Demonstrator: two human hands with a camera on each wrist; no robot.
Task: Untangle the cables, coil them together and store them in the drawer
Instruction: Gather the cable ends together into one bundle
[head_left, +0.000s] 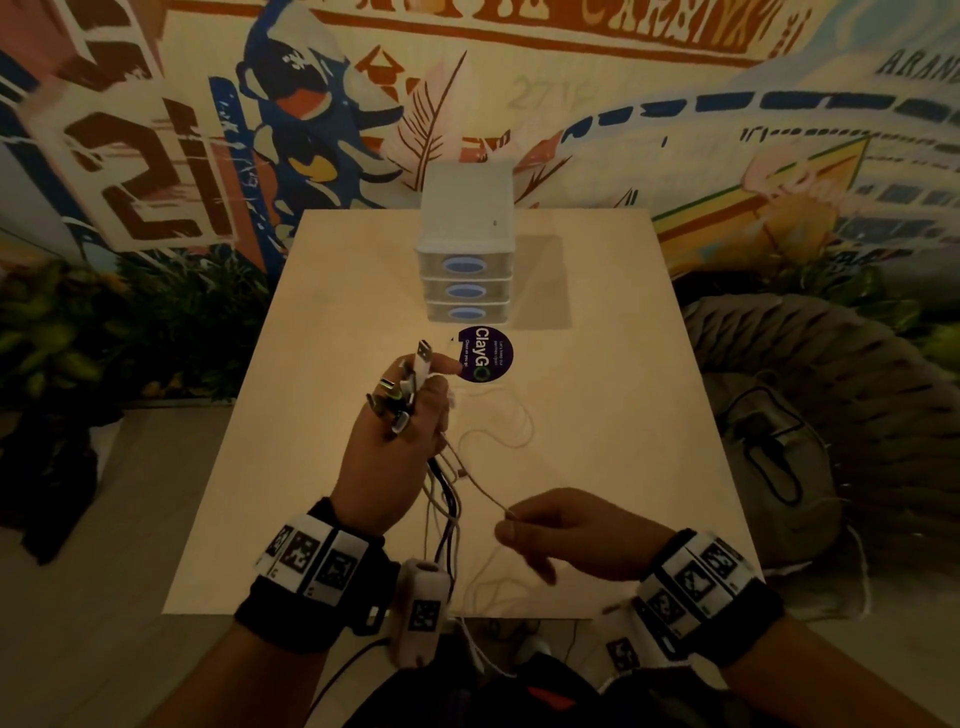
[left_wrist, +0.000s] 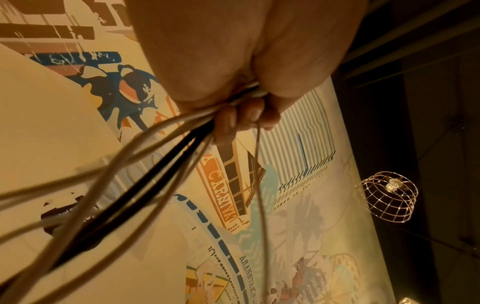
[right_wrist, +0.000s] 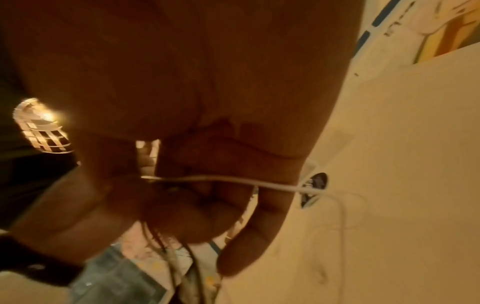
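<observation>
My left hand (head_left: 400, 436) is raised over the table and grips a bundle of cables (head_left: 441, 493), white and black. Their plug ends (head_left: 410, 384) stick up above its fingers, a white USB plug (head_left: 423, 358) topmost. In the left wrist view the cables (left_wrist: 145, 164) fan out below the curled fingers (left_wrist: 241, 121). My right hand (head_left: 566, 530) pinches one thin white cable (head_left: 483, 488) that runs up to the left hand; its slack loops (head_left: 498, 426) on the table. The right wrist view shows this white cable (right_wrist: 228, 181) crossing the fingers. A white three-drawer unit (head_left: 467, 249) stands at the back, all drawers closed.
The pale table (head_left: 597, 364) carries a round purple sticker (head_left: 483, 355) just before the drawer unit. Cable ends hang over the table's near edge. A grey woven seat with a bag (head_left: 779, 441) stands to the right, plants (head_left: 130, 332) to the left, a painted wall behind.
</observation>
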